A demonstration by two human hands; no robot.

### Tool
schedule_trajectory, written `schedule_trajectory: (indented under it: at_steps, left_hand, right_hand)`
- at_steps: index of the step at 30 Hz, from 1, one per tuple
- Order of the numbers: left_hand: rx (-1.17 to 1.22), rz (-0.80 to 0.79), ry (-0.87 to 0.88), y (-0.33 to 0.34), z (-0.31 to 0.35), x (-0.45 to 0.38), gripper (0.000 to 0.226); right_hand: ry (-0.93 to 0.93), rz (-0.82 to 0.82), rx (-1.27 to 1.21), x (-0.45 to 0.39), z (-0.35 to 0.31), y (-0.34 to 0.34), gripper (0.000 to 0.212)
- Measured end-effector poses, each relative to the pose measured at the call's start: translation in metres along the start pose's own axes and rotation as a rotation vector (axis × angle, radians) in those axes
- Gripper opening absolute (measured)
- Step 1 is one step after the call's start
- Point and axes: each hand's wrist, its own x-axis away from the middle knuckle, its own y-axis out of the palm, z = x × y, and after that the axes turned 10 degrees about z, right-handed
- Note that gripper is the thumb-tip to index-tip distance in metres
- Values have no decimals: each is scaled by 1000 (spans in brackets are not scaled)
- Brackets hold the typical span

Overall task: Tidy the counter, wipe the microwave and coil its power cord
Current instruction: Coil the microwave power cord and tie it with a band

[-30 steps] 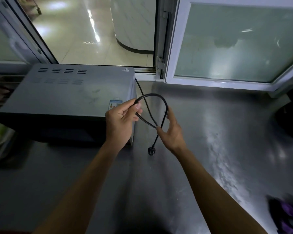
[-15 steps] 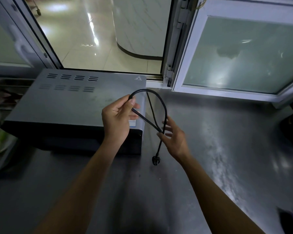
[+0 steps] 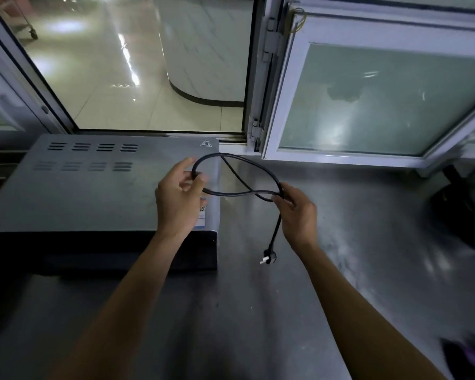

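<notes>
— Where does the power cord sit?

— Up off the steel counter, strung as one loop between both hands, just right of the microwave. Long axis of the loop runs left to right, slightly downhill toward the right. A strand leads up and back behind the microwave's rear corner.

— And the hands?

— Apart, one at each end of the loop. Left hand pinching the left bend over the microwave's top edge; right hand curled round the crossing point on the right.

— The loose end?

— Hanging straight down from the right hand, plug dangling just above the counter — nearer the right hand by far.

— So the coming move?

— Probably another turn: right hand feeding the tail up toward the left, left hand gathering it in. Short tail, so likely little left to wind.
</notes>
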Motion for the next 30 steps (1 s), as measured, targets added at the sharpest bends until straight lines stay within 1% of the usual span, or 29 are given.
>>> schedule_trajectory:
  at_steps: [3,6,9,12,15,17,19,21,23,27,30]
  left_hand:
    - [-140,-12,141,9,-3,-2,37]
    - [-247,-49,306,17,-4,-2,40]
    - [-338,-136,365,27,-4,-2,46]
    - [-418,-217,449,39,-4,-3,48]
    - [-595,-315,578,54,-4,-4,51]
    - [-706,-386,650,64,1,-2,62]
    - [-770,-455,715,74,8,0,82]
    - [-816,-501,790,82,16,4,93]
    - [-811,-541,788,90,19,8,92]
    - [-651,-573,669,96,14,12,83]
    - [-636,-507,704,99,7,12,62]
  right_hand:
    - [-16,67,-38,-10,-5,-7,27]
    - [-39,137,-7,-19,-5,-12,25]
    - [-81,189,5,-26,-9,-21,24]
    - [-155,221,33,-33,-18,-31,23]
    - [-211,211,62,-39,-24,-40,28]
    - [-245,207,91,-40,-26,-44,27]
    - [-268,212,102,-41,-27,-47,27]
    - [-282,214,108,-42,-26,-49,27]
    - [-282,216,108,-45,-24,-52,25]
    - [-295,208,118,-50,-21,-58,16]
    - [-218,187,62,-50,-17,-60,10]
